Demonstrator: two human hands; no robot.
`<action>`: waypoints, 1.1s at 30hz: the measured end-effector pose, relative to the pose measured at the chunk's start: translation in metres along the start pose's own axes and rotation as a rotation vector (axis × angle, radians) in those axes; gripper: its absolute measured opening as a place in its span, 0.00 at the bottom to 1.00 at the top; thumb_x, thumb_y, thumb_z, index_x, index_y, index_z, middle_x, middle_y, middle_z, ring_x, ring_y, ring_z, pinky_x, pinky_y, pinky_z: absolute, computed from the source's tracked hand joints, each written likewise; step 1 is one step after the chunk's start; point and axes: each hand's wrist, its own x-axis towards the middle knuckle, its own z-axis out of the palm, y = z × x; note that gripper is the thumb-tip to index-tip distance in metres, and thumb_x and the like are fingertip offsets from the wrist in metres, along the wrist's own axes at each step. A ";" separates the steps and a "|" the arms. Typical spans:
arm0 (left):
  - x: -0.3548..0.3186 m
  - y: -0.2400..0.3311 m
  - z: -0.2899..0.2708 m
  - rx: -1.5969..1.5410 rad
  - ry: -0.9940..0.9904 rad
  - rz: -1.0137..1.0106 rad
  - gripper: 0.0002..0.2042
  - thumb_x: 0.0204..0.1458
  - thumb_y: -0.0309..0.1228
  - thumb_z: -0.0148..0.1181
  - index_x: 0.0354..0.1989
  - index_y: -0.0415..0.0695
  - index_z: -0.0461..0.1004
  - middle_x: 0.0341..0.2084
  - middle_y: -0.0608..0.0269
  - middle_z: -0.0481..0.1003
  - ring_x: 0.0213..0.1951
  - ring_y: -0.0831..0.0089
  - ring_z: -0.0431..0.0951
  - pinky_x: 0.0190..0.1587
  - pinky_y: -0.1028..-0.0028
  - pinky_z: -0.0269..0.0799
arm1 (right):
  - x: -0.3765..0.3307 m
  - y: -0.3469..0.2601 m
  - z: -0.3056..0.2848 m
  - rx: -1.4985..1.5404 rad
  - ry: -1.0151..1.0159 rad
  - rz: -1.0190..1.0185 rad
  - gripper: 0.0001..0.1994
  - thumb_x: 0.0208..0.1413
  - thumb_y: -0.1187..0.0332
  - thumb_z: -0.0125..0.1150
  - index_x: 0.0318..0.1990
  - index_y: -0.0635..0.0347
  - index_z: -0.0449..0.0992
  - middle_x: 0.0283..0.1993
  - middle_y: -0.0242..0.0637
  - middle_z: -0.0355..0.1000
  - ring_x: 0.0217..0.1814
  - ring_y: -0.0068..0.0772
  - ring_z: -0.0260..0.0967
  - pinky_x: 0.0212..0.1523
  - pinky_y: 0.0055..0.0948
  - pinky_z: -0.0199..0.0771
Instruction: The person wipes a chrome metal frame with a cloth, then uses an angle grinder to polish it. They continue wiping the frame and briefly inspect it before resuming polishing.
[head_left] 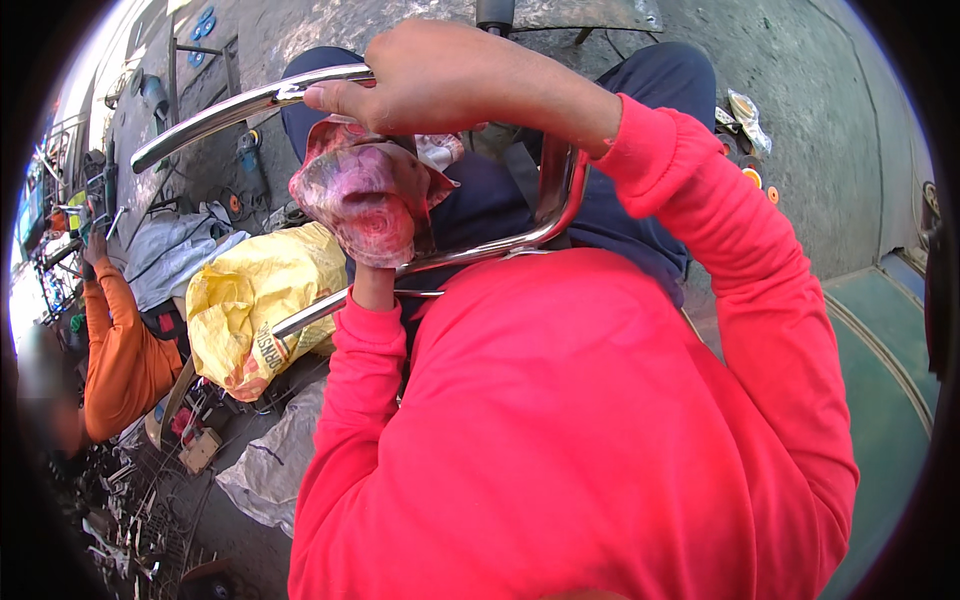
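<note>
A bent, shiny chrome tube frame (230, 108) lies across my lap, over my dark blue trousers. My right hand (440, 75) grips its upper bar from above, the red sleeve bending back toward me. My left hand (372, 290) is mostly hidden inside a crumpled pink and white patterned cloth (365, 195), which is pressed against the lower bar of the frame. Only the wrist and red cuff show beneath the cloth.
A yellow sack (255, 305) and grey cloths lie on the ground at my left. A person in an orange sleeve (120, 350) works at far left among tools and metal parts. Grey concrete floor (810, 120) stretches ahead; a green surface (880, 380) is at right.
</note>
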 end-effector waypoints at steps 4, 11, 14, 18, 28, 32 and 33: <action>-0.011 -0.004 0.001 -0.033 0.283 0.012 0.29 0.57 0.58 0.45 0.54 0.46 0.62 0.42 0.58 0.66 0.43 0.60 0.67 0.48 0.65 0.66 | -0.002 0.002 -0.001 0.020 0.009 -0.027 0.35 0.58 0.38 0.46 0.32 0.67 0.81 0.30 0.58 0.75 0.35 0.58 0.76 0.40 0.45 0.76; -0.008 -0.009 0.010 0.022 0.023 0.000 0.29 0.59 0.58 0.42 0.56 0.46 0.62 0.46 0.56 0.66 0.47 0.60 0.67 0.52 0.61 0.65 | -0.004 -0.001 -0.001 0.023 -0.015 -0.001 0.35 0.58 0.38 0.45 0.31 0.67 0.81 0.31 0.58 0.76 0.37 0.58 0.75 0.41 0.47 0.75; -0.015 -0.008 0.016 -0.026 0.653 0.130 0.28 0.60 0.57 0.41 0.56 0.46 0.62 0.44 0.56 0.66 0.43 0.60 0.66 0.49 0.61 0.65 | -0.004 -0.002 -0.001 0.037 -0.019 0.007 0.34 0.58 0.39 0.45 0.32 0.67 0.81 0.31 0.58 0.76 0.37 0.58 0.75 0.41 0.46 0.75; -0.005 -0.009 0.013 -0.145 0.072 0.016 0.28 0.62 0.54 0.39 0.60 0.44 0.60 0.46 0.55 0.66 0.45 0.59 0.66 0.51 0.61 0.65 | -0.005 0.000 0.002 0.043 -0.010 0.012 0.34 0.59 0.39 0.44 0.33 0.66 0.82 0.32 0.57 0.76 0.38 0.58 0.76 0.44 0.46 0.75; -0.008 -0.003 0.016 -0.295 0.701 0.072 0.27 0.61 0.56 0.35 0.51 0.43 0.63 0.32 0.57 0.67 0.31 0.62 0.66 0.33 0.66 0.66 | -0.002 0.001 0.003 0.035 -0.007 0.026 0.34 0.58 0.38 0.44 0.33 0.64 0.82 0.32 0.57 0.76 0.38 0.58 0.76 0.43 0.45 0.75; -0.004 0.001 -0.004 0.276 -0.115 0.027 0.23 0.64 0.51 0.36 0.55 0.43 0.62 0.40 0.58 0.67 0.39 0.62 0.68 0.43 0.66 0.67 | -0.002 0.000 0.003 -0.028 0.020 0.008 0.33 0.58 0.38 0.45 0.33 0.64 0.82 0.32 0.56 0.76 0.38 0.58 0.76 0.43 0.45 0.75; -0.005 0.003 -0.010 0.273 -0.136 0.024 0.23 0.65 0.49 0.37 0.57 0.44 0.60 0.43 0.58 0.67 0.42 0.62 0.67 0.46 0.66 0.66 | -0.001 0.000 0.003 -0.003 0.046 -0.021 0.33 0.58 0.38 0.45 0.33 0.63 0.82 0.32 0.56 0.77 0.38 0.58 0.76 0.42 0.45 0.76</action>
